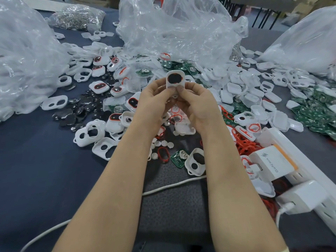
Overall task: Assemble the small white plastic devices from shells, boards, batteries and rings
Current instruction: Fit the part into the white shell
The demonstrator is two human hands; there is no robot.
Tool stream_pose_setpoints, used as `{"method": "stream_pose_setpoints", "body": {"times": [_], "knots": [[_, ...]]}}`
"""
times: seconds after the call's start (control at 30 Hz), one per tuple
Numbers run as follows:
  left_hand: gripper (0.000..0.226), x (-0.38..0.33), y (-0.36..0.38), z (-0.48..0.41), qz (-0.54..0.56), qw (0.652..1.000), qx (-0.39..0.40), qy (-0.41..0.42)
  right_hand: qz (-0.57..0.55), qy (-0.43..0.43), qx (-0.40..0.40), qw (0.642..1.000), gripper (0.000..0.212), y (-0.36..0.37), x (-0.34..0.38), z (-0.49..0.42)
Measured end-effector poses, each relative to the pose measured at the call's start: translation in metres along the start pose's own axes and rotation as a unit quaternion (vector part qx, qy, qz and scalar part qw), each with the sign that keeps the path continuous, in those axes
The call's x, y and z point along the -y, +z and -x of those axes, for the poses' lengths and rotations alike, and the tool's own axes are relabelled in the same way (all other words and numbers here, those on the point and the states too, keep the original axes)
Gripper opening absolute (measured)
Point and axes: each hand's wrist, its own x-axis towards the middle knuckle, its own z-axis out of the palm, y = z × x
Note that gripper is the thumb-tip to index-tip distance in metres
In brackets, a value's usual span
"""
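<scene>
Forearms (127, 179) rise; left hand (156, 100) and right hand (197, 102) pinch one white shell (174, 86) mid-frame.
Dark insert (175, 78) seems seated; green board (179, 158) likely next.

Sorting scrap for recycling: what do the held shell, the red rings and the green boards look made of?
The shell looks like white moulded plastic, matte, with rounded corners. The red rings: likely rubber or silicone, thin bent loops. The green boards: circuit-board laminate, glossy coat, silvery battery clip.
</scene>
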Motion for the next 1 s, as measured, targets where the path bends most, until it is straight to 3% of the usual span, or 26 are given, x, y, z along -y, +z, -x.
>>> {"method": "stream_pose_setpoints", "body": {"times": [0.17,0.43,0.57,0.7,0.9,1.0], "knots": [[0.033,-0.004,0.001,0.002,0.05,0.998,0.033,-0.026,-0.037,0.007,0.02,0.999,0.009,0.0,0.004,0.002],[0.029,-0.004,-0.001,0.002,0.075,0.995,0.05,-0.041,-0.061,0.014,0.031,0.998,0.006,-0.002,0.003,0.002],[0.01,-0.001,0.004,0.002,-0.024,0.999,-0.015,0.02,0.028,-0.027,0.002,0.999,0.009,-0.003,-0.001,-0.001],[0.008,0.003,0.005,0.001,-0.171,0.979,-0.069,0.081,0.13,-0.058,-0.033,0.989,0.01,-0.001,-0.006,-0.004],[0.004,0.004,0.004,0.001,-0.247,0.959,-0.085,0.107,0.231,-0.078,-0.057,0.968,0.009,0.003,-0.005,0.0],[0.006,0.004,0.003,0.001,-0.23,0.965,-0.088,0.094,0.248,-0.079,-0.041,0.965,0.008,0.0,0.001,0.004]]}}
